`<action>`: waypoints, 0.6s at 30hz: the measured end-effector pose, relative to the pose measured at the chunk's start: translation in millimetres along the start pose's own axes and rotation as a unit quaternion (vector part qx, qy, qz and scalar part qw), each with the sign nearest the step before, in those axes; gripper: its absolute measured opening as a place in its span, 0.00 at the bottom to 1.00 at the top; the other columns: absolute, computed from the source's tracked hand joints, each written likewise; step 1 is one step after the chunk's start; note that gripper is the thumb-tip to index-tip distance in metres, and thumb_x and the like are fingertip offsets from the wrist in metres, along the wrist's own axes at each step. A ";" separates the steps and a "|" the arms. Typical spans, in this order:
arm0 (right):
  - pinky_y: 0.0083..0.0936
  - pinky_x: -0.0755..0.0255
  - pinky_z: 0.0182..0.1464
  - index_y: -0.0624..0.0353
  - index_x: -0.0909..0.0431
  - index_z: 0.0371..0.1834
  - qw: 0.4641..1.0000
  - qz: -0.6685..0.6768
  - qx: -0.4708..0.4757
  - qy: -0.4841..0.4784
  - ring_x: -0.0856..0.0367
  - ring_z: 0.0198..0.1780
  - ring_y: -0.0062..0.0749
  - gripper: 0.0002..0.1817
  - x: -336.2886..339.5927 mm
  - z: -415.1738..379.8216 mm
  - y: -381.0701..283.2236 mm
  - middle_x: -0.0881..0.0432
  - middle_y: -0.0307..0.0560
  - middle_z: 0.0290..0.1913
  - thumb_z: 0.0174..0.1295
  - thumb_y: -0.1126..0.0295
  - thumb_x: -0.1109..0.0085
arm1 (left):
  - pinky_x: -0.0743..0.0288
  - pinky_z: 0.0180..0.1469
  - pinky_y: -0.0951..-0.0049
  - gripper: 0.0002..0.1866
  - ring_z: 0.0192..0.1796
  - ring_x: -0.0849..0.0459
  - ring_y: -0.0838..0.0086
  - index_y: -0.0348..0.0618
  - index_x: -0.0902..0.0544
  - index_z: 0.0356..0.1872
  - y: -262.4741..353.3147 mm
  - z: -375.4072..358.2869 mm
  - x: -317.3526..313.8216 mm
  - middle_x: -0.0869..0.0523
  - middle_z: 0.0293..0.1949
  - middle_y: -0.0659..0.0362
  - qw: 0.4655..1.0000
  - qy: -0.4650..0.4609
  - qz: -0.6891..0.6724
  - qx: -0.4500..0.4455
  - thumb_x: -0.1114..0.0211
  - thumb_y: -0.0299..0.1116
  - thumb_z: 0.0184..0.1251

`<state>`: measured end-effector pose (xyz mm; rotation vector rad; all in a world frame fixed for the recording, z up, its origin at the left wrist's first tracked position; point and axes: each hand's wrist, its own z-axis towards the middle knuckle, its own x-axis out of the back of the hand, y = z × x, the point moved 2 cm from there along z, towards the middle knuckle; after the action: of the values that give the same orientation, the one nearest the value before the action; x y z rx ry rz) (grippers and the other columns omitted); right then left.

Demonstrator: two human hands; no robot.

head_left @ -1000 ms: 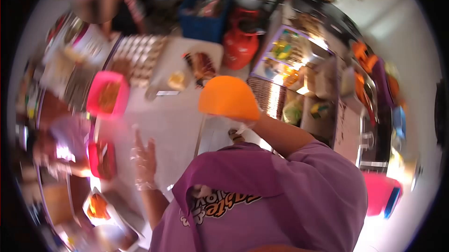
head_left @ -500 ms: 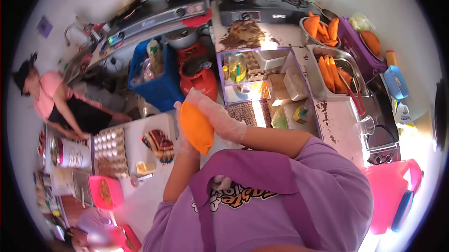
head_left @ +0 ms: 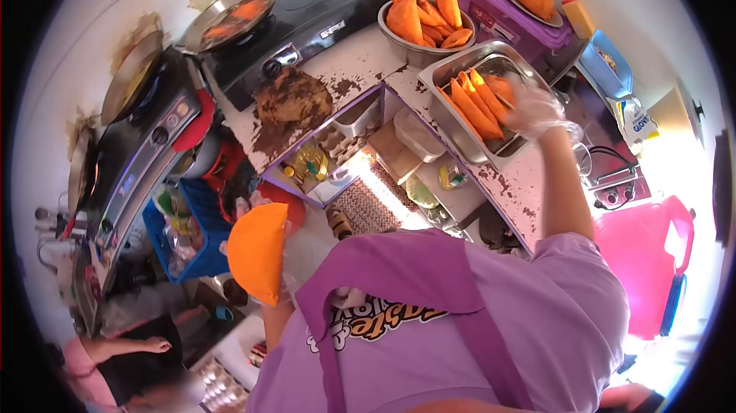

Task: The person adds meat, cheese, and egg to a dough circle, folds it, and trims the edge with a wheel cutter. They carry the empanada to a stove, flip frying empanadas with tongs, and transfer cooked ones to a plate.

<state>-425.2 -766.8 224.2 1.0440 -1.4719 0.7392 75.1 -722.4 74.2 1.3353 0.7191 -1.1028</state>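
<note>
Empanada (head_left: pixel 258 252), raw and folded, sat gripped in the gloved left hand (head_left: pixel 285 279) at chest height, not yet fried, while the right hand (head_left: pixel 534 110) reached into the tray (head_left: pixel 460 137) of fried ones, fingers' closure unclear.
</note>
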 end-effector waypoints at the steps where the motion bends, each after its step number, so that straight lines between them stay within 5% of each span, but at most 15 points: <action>1: 0.42 0.36 0.68 0.45 0.48 0.74 0.996 -0.046 -0.077 -0.029 0.34 0.69 0.56 0.45 -9.4 7.7 20.3 0.36 0.56 0.71 0.52 0.63 0.37 | 0.48 0.72 0.40 0.49 0.76 0.46 0.56 0.50 0.54 0.77 8.8 16.8 5.0 0.52 0.77 0.52 1.000 -0.008 0.004 -0.006 0.49 0.68 0.63; 3: 0.38 0.35 0.67 0.34 0.60 0.78 0.973 -0.061 -0.176 -0.138 0.32 0.68 0.49 0.56 -15.8 9.2 44.6 0.33 0.55 0.68 0.48 0.73 0.35 | 0.47 0.72 0.44 0.48 0.77 0.49 0.59 0.52 0.55 0.77 29.6 53.0 16.4 0.53 0.78 0.56 1.000 -0.013 0.017 0.010 0.57 0.70 0.63; 6: 0.40 0.33 0.65 0.33 0.63 0.79 0.947 0.035 -0.204 -0.245 0.31 0.68 0.46 0.55 -29.5 13.2 67.3 0.30 0.56 0.66 0.52 0.73 0.36 | 0.43 0.70 0.51 0.45 0.78 0.49 0.64 0.60 0.56 0.78 62.9 104.2 26.2 0.52 0.78 0.62 0.993 -0.047 0.098 0.055 0.63 0.71 0.63; 9: 0.42 0.32 0.63 0.30 0.61 0.78 0.959 0.061 -0.213 -0.175 0.28 0.66 0.47 0.55 -38.7 6.5 71.7 0.25 0.57 0.61 0.52 0.79 0.39 | 0.41 0.69 0.49 0.44 0.77 0.47 0.65 0.63 0.56 0.77 85.6 150.3 19.2 0.50 0.78 0.62 0.992 -0.008 0.085 0.092 0.63 0.71 0.63; 11: 0.45 0.31 0.61 0.29 0.60 0.78 0.972 0.049 -0.213 -0.083 0.27 0.63 0.50 0.56 -32.2 3.7 68.9 0.24 0.59 0.59 0.50 0.82 0.40 | 0.39 0.68 0.51 0.46 0.76 0.44 0.66 0.59 0.56 0.78 95.9 182.7 29.9 0.46 0.77 0.61 0.979 -0.093 0.115 0.139 0.65 0.73 0.63; 12: 0.47 0.31 0.59 0.30 0.58 0.78 0.969 0.028 -0.240 -0.050 0.25 0.61 0.53 0.56 -23.7 -2.5 63.4 0.24 0.61 0.57 0.48 0.83 0.40 | 0.39 0.69 0.52 0.47 0.74 0.41 0.66 0.56 0.54 0.77 91.0 195.8 25.2 0.43 0.76 0.61 0.923 0.002 0.372 0.101 0.66 0.74 0.62; 13: 0.46 0.29 0.58 0.31 0.57 0.77 0.977 0.020 -0.211 -0.010 0.24 0.58 0.55 0.56 -26.1 -8.0 77.8 0.24 0.64 0.57 0.47 0.85 0.41 | 0.39 0.69 0.53 0.49 0.73 0.39 0.66 0.54 0.52 0.77 90.4 206.3 19.7 0.41 0.75 0.61 0.792 0.104 0.599 0.053 0.68 0.76 0.61; 14: 0.43 0.29 0.56 0.33 0.55 0.77 0.975 0.053 -0.217 0.018 0.23 0.56 0.55 0.56 -21.0 -17.0 84.6 0.24 0.62 0.58 0.45 0.86 0.43 | 0.39 0.69 0.53 0.49 0.73 0.39 0.66 0.54 0.52 0.77 88.2 216.7 24.7 0.41 0.75 0.61 0.791 0.121 0.599 0.040 0.68 0.76 0.61; 15: 0.40 0.28 0.55 0.36 0.52 0.77 0.977 0.076 -0.176 0.094 0.23 0.56 0.52 0.55 -19.6 -25.0 91.9 0.25 0.58 0.60 0.42 0.87 0.44 | 0.39 0.68 0.52 0.49 0.71 0.37 0.65 0.53 0.50 0.77 84.2 228.5 40.2 0.40 0.74 0.60 0.848 0.158 0.504 0.043 0.68 0.76 0.61; 16: 0.39 0.28 0.52 0.41 0.48 0.77 0.971 0.018 -0.030 0.235 0.21 0.53 0.48 0.54 -25.2 -25.2 106.7 0.26 0.54 0.62 0.41 0.87 0.44 | 0.39 0.68 0.51 0.50 0.69 0.34 0.64 0.53 0.48 0.76 82.3 240.5 61.1 0.38 0.74 0.58 0.894 0.191 0.404 0.037 0.68 0.77 0.60; 18: 0.41 0.28 0.49 0.45 0.47 0.76 0.973 0.026 -0.129 0.192 0.21 0.46 0.51 0.49 15.9 -23.7 75.2 0.22 0.55 0.52 0.46 0.84 0.42 | 0.39 0.68 0.50 0.51 0.66 0.30 0.63 0.52 0.44 0.75 87.9 262.0 96.5 0.36 0.72 0.56 0.955 0.226 0.193 0.016 0.69 0.78 0.59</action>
<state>-482.9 -718.1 251.7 0.6254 -1.2225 0.7168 143.5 -1006.6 59.5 1.6952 0.7275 -0.5001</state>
